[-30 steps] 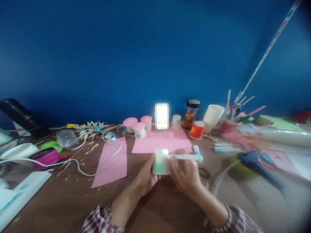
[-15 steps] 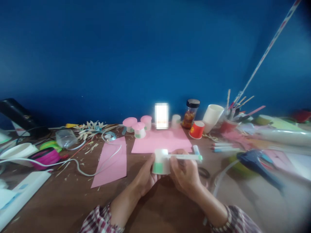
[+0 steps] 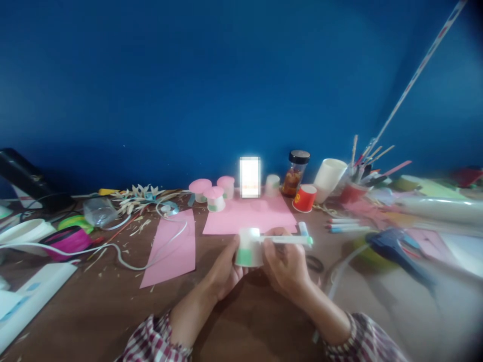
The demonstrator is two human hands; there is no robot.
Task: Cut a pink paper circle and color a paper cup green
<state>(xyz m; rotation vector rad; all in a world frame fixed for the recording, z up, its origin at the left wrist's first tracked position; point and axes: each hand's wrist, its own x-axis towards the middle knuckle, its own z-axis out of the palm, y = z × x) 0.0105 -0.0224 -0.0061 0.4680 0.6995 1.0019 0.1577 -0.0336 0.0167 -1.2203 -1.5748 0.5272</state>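
Note:
My left hand (image 3: 227, 266) grips the left side of a small white paper cup (image 3: 249, 240), which is upside down with a green patch near its rim. In my right hand (image 3: 289, 266) is a white marker (image 3: 285, 240) with a green end, held nearly level. Its left tip meets the upper right side of the cup, though blur hides the exact contact. Beyond the cup lies a pink sheet of paper (image 3: 249, 218). Several small cups stand behind it, some topped with a pink paper cap (image 3: 214, 192). A pen cap (image 3: 303, 229) sits just past my right hand.
At right are a glue gun (image 3: 396, 251), several markers (image 3: 347, 224), a red paper cup (image 3: 304, 198), a white cup (image 3: 329, 176) and a dark-lidded jar (image 3: 296, 173). On the left, a white cable (image 3: 124, 264) crosses the table near a power strip (image 3: 41, 296) and another pink sheet (image 3: 171, 246).
The whole view has shifted slightly, so everything appears a little higher. Both hands keep their hold on the cup and the marker, with hardly any change between them.

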